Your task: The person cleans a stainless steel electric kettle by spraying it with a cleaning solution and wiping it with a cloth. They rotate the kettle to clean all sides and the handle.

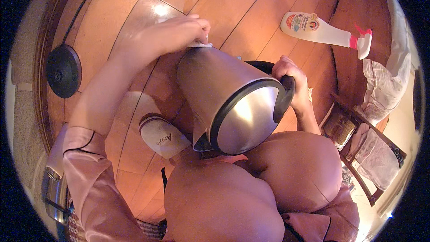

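A stainless steel electric kettle (pixel 221 74) with a black-rimmed lid is tilted in front of me, its base pointing away and its lid towards me. My right hand (pixel 290 74) grips its black handle. My left hand (pixel 188 33) is closed on a white cloth (pixel 200 45), which touches the kettle near its base. The black kettle power base (pixel 63 71) with its cord lies at the far left. On the wooden floor at the upper right, a spray bottle (pixel 315 30) with a red and white trigger lies on its side.
My bent bare knees (pixel 221 201) and a slippered foot (pixel 164 136) are close below the kettle. A wooden chair (pixel 356 174) with cloths and a white fabric (pixel 386 87) are at the right. Metal cylinders (pixel 55 188) stand at the lower left, beside a carpet edge (pixel 23 117).
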Motion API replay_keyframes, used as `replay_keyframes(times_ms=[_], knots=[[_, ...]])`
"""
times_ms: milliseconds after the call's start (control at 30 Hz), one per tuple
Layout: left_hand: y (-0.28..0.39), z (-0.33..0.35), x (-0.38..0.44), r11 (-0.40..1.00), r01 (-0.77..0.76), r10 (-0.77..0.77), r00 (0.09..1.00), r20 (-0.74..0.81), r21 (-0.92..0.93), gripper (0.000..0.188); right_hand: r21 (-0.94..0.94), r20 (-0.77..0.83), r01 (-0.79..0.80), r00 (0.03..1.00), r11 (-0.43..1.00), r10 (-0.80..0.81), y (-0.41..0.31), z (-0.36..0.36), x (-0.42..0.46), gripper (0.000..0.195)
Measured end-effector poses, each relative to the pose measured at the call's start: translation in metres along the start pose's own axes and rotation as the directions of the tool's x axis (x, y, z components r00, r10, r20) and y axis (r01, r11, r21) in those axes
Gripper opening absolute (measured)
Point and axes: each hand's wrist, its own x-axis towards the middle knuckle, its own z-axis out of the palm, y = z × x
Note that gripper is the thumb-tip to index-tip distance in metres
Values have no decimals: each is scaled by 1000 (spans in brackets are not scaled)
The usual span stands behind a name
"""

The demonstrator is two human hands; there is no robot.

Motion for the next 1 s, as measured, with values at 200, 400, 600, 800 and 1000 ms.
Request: replay_keyframes(times_ms=[200, 400, 600, 800, 1000], knots=[[10, 16, -42, 936, 201, -254, 954, -161, -291, 26, 2, -15, 10, 1000, 1000, -10, 0, 3, -3, 21], [12, 44, -73, 972, 132, -192, 922, -338, -193, 27, 4, -29, 1, 1000, 1000, -1, -1, 5, -7, 22], [6, 84, -94, 985, 164, -112, 847, -520, 54, 25, -19, -71, -44, 997, 999, 43, -2, 8, -12, 22], [11, 112, -105, 962, 223, -77, 780, -621, 160, 32, -19, -87, -32, 996, 999, 30, -1, 8, -16, 21], [24, 133, -109, 947, 316, -196, 706, -681, 55, 32, 57, -103, -88, 990, 994, 93, 0, 10, -23, 19]])
